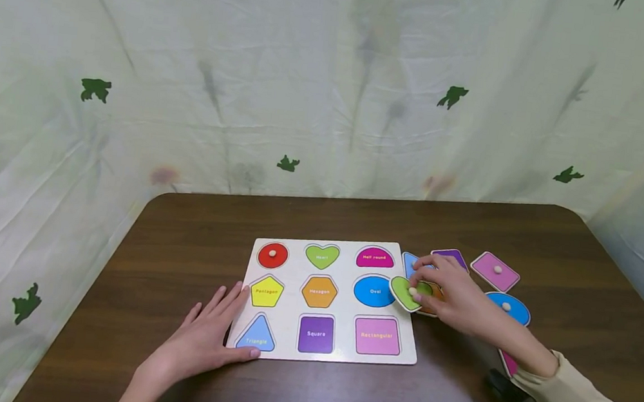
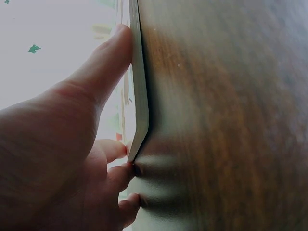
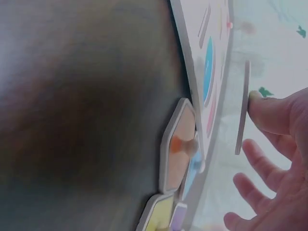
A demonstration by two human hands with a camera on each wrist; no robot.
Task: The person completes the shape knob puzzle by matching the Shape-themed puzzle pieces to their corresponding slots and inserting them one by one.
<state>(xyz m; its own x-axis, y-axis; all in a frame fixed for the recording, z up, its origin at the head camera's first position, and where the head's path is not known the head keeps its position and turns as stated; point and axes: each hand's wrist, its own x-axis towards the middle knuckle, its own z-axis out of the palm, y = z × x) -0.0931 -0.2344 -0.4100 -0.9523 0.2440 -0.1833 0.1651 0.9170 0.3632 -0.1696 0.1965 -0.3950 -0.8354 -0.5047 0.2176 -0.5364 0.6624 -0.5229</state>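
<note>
Your right hand [image 1: 455, 298] pinches green heart piece [image 1: 400, 293] at its knob [image 1: 412, 291], so it could twist; left hand [image 1: 201, 332], fingers straight, touches shape-puzzle board [image 1: 287, 330]

The knobbed puzzle piece [image 1: 400, 293] is showing green, the shape board [image 1: 292, 298] multicoloured patterning on white, the desk [image 1: 189, 246] brown wood grain.
</note>
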